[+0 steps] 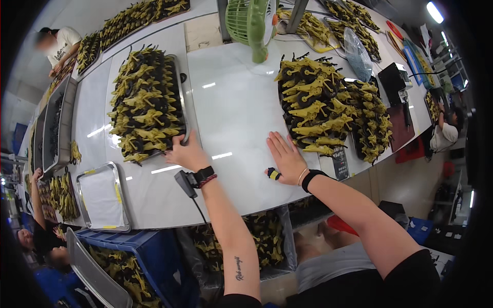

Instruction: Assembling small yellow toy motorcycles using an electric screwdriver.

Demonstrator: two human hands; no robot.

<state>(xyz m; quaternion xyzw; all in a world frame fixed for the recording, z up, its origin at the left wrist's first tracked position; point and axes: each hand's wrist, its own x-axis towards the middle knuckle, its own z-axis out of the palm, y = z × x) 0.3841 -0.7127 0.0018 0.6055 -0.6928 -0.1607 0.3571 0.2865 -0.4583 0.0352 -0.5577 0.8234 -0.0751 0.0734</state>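
A metal tray (181,97) on the left of the white table is packed with rows of yellow-and-black toy motorbikes (146,102). My left hand (188,154) grips its near right corner, thumb and fingers curled at the rim; the fingertips are partly hidden. My right hand (288,160) lies flat on the tabletop with fingers stretched out and nothing in it. A black-and-yellow band wraps its thumb. Just beyond that hand stands a second load of similar toy motorbikes (313,102), with another batch (371,118) close on its right.
A green fan (250,25) stands at the far edge. An empty paper-lined tray (102,197) lies at the near left, beside grey bins (56,123). Below the table edge are a blue crate (138,246) and a lined box (246,238) of toy parts. Other people work at left and right.
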